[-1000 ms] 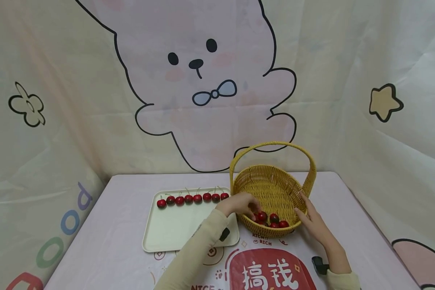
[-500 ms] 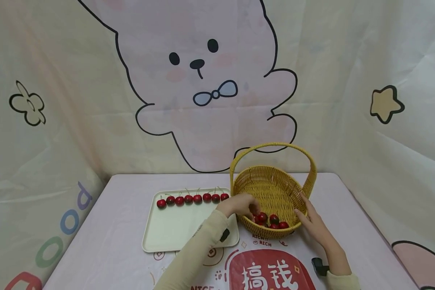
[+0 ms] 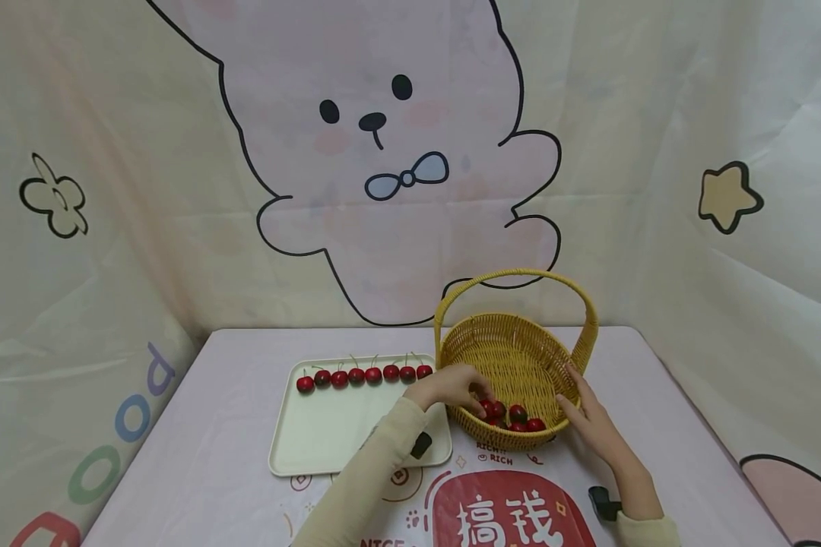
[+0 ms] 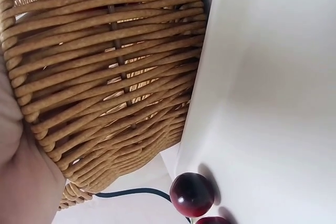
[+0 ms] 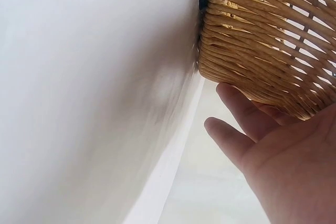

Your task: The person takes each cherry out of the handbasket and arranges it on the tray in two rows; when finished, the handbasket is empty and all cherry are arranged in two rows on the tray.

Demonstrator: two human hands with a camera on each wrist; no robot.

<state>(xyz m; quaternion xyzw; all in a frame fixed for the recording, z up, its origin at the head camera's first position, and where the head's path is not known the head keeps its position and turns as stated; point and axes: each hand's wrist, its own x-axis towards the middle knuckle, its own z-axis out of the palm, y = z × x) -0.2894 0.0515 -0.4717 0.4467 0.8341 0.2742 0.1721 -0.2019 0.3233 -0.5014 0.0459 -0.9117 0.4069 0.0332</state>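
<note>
My left hand [image 3: 454,385] reaches over the left rim of a yellow woven basket [image 3: 513,349]. Its fingertips bend around a dark red cherry [image 3: 487,409] among several others at the basket's front. In the left wrist view, the wicker wall [image 4: 110,77] hides those fingertips. At the basket's right side, my right hand [image 3: 594,425] holds the rim, thumb over the inside and fingers along the outside. The right wrist view shows fingers [image 5: 239,106] stretched beside the basket wall. A row of several stemmed cherries [image 3: 356,376] lies along the back of a white tray [image 3: 342,433].
The tray stands left of the basket, close against it. An arched handle [image 3: 520,271] rises over the basket. A white printed cloth [image 3: 232,456] covers the table, and patterned fabric [image 3: 410,251] hangs behind and on both sides.
The left hand's fingers shift slightly among the cherries, and the cherries by its fingertips move a little. The right hand, basket and tray row stay put.
</note>
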